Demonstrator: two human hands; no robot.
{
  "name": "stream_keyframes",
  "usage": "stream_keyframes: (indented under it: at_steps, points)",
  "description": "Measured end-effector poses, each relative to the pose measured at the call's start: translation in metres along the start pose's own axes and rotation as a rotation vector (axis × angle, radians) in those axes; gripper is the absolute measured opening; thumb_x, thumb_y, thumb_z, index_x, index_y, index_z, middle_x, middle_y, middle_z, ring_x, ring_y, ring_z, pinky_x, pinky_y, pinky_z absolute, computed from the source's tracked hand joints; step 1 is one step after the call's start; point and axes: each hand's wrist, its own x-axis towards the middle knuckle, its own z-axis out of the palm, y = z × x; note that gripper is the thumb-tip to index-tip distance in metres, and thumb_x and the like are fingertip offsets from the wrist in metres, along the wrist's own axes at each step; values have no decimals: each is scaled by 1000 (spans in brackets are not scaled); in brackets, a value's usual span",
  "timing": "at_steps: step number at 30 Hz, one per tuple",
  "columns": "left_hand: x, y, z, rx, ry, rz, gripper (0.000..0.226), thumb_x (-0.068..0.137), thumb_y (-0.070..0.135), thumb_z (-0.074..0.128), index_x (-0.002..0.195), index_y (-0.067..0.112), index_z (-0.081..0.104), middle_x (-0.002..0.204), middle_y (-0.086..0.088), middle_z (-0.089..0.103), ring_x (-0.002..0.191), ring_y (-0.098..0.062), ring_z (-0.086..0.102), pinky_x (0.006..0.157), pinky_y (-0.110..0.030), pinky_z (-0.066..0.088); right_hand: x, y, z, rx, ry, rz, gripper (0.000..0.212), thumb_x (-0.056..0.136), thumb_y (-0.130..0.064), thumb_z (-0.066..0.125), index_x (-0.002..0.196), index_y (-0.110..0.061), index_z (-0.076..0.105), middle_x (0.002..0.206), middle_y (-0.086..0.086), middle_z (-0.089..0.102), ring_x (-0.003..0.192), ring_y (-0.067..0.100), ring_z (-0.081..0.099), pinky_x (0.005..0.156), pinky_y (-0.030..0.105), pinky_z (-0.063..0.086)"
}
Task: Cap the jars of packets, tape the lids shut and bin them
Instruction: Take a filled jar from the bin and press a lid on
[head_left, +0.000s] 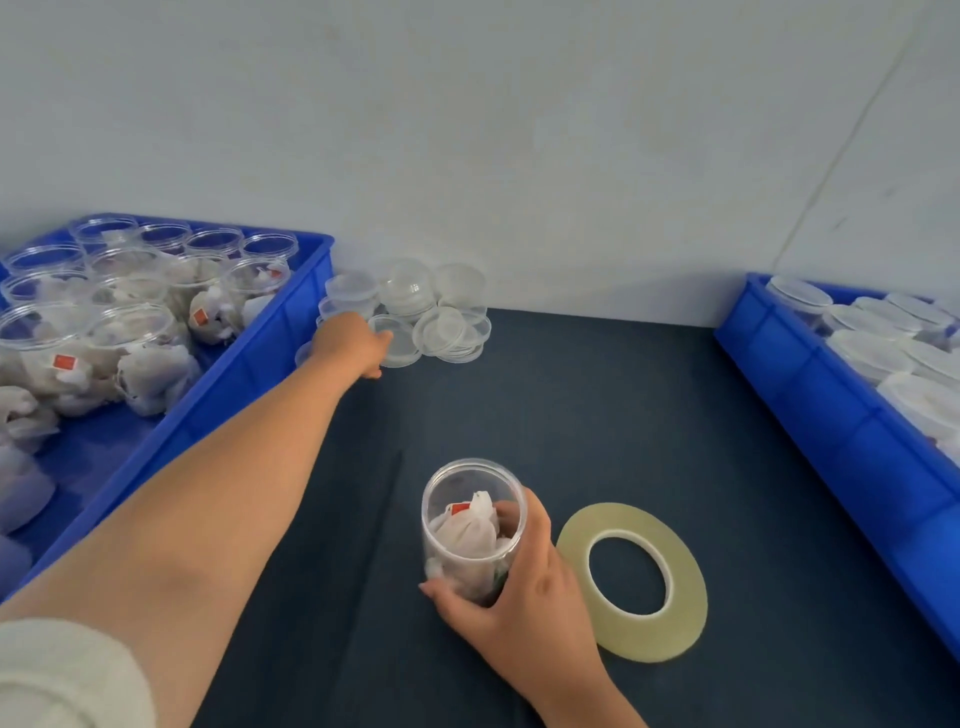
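Left sleeve (62, 675) low | left hand (350, 340) touches lid (402, 345), grip unclear | right hand (530, 597) clamps uncapped jar (470, 525)

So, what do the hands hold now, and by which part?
The right hand grips the open jar round its side wall. The left hand is at the lids; whether it holds one cannot be told.

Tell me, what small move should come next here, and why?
Probably the left hand should pick one lid from the pile it touches and carry it to the jar. The jar, gripped by the right hand, holds packets but has no lid; the tape roll lies beside it.
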Motion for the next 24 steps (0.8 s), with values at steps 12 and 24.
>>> stream_keyframes:
  at_steps: [12,24]
  points:
    - [21,7,4,88,105,43,22,100,26,61,104,5,64,96,-12,59,76,-28,56,58,-36,40,2,0,1,-29,0,21,111,67,-84,77,154,-50,16,131,-39,50,115,-14,57,81,3,46]
    - [-112,19,-58,-1079,-115,181,24,111,31,42,120,14,56,115,-7,75,98,-24,79,80,-41,65,2,-7,-2,-41,41,13,109,69,-81,76,154,-39,22,125,-33,52,109,3,67,77,8,46]
